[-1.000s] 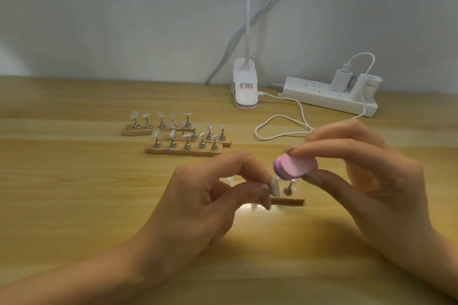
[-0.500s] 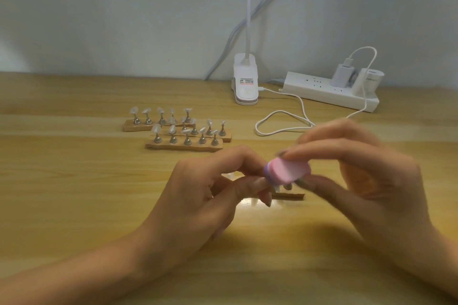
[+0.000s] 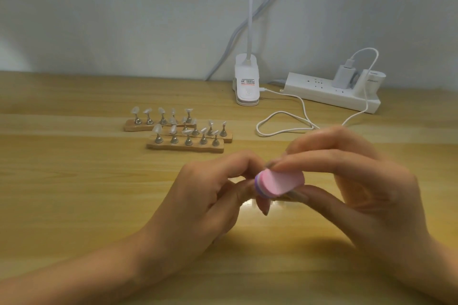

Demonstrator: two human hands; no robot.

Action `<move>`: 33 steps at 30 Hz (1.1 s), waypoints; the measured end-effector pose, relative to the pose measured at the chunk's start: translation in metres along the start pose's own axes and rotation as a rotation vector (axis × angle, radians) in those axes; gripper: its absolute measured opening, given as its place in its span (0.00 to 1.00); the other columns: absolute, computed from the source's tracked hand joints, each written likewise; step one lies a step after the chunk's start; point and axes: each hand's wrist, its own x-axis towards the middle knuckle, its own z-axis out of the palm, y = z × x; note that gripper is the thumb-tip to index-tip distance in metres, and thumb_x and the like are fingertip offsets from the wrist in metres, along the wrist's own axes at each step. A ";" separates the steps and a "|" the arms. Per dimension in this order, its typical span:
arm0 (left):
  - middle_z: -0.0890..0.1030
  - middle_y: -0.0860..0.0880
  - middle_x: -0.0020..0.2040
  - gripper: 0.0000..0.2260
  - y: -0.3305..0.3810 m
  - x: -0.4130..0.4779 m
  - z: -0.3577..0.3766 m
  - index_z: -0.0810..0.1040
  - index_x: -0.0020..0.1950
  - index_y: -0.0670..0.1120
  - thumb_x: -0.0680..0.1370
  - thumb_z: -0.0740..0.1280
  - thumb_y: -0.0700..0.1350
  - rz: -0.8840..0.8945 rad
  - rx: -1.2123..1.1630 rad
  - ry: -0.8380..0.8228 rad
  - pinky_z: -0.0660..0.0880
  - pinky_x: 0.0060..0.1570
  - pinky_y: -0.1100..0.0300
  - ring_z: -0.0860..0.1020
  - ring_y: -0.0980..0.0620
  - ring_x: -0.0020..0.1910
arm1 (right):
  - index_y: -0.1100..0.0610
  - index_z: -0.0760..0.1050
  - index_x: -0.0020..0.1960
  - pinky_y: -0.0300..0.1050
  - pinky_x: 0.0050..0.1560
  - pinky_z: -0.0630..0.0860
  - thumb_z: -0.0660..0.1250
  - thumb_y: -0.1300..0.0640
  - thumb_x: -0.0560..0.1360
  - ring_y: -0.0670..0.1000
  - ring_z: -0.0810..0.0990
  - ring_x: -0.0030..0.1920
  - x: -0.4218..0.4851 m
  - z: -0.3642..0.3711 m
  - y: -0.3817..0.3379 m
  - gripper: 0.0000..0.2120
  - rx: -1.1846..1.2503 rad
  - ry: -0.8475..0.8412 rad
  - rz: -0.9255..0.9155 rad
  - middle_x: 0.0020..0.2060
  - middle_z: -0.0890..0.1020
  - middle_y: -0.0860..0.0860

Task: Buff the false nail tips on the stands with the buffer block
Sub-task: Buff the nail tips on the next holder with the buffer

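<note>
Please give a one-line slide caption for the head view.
Right hand holds pink buffer block beside left hand; nail-tip stands behind.

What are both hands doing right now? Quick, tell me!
Left hand: fingers pinched; what they hold is hidden behind the buffer block, cannot tell.
Right hand: closed, holding the buffer block.

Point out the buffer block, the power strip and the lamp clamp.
buffer block (image 3: 280, 182), head view, on its pink face.
power strip (image 3: 318, 90), head view, on its white top, left of the plugs.
lamp clamp (image 3: 247, 73), head view, on its white upper body.
</note>
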 end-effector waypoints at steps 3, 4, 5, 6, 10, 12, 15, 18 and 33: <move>0.81 0.56 0.35 0.07 -0.001 0.000 0.000 0.77 0.44 0.47 0.80 0.62 0.46 -0.013 -0.038 0.021 0.64 0.26 0.73 0.64 0.63 0.19 | 0.50 0.80 0.55 0.47 0.52 0.77 0.70 0.56 0.74 0.53 0.82 0.53 0.000 -0.001 0.000 0.10 -0.047 0.011 0.018 0.50 0.82 0.48; 0.81 0.56 0.35 0.07 -0.001 0.000 0.000 0.77 0.45 0.49 0.79 0.62 0.47 -0.015 -0.035 0.021 0.64 0.25 0.73 0.64 0.63 0.19 | 0.51 0.80 0.56 0.47 0.52 0.77 0.70 0.56 0.74 0.53 0.82 0.53 0.001 -0.001 0.000 0.10 -0.044 0.018 0.021 0.50 0.82 0.48; 0.81 0.56 0.35 0.07 -0.001 0.000 0.000 0.77 0.45 0.49 0.80 0.62 0.47 -0.011 -0.016 0.014 0.64 0.25 0.72 0.65 0.63 0.19 | 0.51 0.80 0.56 0.46 0.52 0.76 0.71 0.55 0.75 0.53 0.82 0.53 0.001 -0.001 -0.001 0.10 -0.029 0.017 0.015 0.49 0.81 0.48; 0.80 0.56 0.34 0.07 0.000 0.000 0.000 0.78 0.45 0.48 0.80 0.62 0.47 -0.003 0.002 0.009 0.63 0.25 0.72 0.65 0.63 0.19 | 0.51 0.80 0.56 0.44 0.52 0.76 0.71 0.55 0.75 0.53 0.82 0.52 0.000 0.000 -0.001 0.10 -0.015 0.008 0.005 0.49 0.81 0.49; 0.80 0.56 0.34 0.07 -0.004 0.000 -0.001 0.78 0.45 0.45 0.80 0.62 0.45 -0.024 -0.073 0.027 0.65 0.27 0.74 0.65 0.63 0.19 | 0.51 0.80 0.56 0.49 0.51 0.77 0.71 0.56 0.74 0.53 0.82 0.53 0.001 0.000 -0.001 0.10 -0.044 0.018 0.027 0.50 0.82 0.50; 0.81 0.52 0.34 0.08 -0.004 0.000 0.000 0.78 0.46 0.46 0.80 0.62 0.46 -0.028 -0.061 0.019 0.65 0.26 0.71 0.65 0.62 0.19 | 0.52 0.80 0.56 0.48 0.52 0.77 0.71 0.56 0.75 0.53 0.82 0.52 0.002 0.000 -0.002 0.10 -0.026 0.010 0.010 0.50 0.82 0.50; 0.81 0.52 0.33 0.07 -0.004 0.000 0.000 0.78 0.46 0.48 0.80 0.62 0.47 -0.022 -0.048 0.015 0.64 0.26 0.73 0.65 0.62 0.19 | 0.53 0.80 0.55 0.48 0.52 0.77 0.71 0.57 0.74 0.53 0.82 0.52 0.002 0.000 -0.002 0.10 -0.028 -0.007 -0.002 0.50 0.81 0.52; 0.81 0.55 0.35 0.07 -0.003 0.000 -0.001 0.78 0.46 0.47 0.80 0.62 0.45 -0.020 -0.055 0.018 0.65 0.26 0.73 0.65 0.63 0.19 | 0.53 0.80 0.56 0.49 0.52 0.77 0.70 0.58 0.75 0.53 0.82 0.53 0.002 0.000 -0.001 0.10 -0.031 0.002 0.011 0.50 0.81 0.52; 0.81 0.54 0.35 0.07 -0.006 0.003 0.001 0.79 0.49 0.47 0.80 0.61 0.44 -0.022 -0.006 0.000 0.64 0.25 0.70 0.67 0.62 0.19 | 0.52 0.80 0.56 0.47 0.52 0.76 0.71 0.56 0.75 0.54 0.82 0.52 0.000 0.002 -0.003 0.10 -0.011 -0.025 -0.014 0.49 0.81 0.51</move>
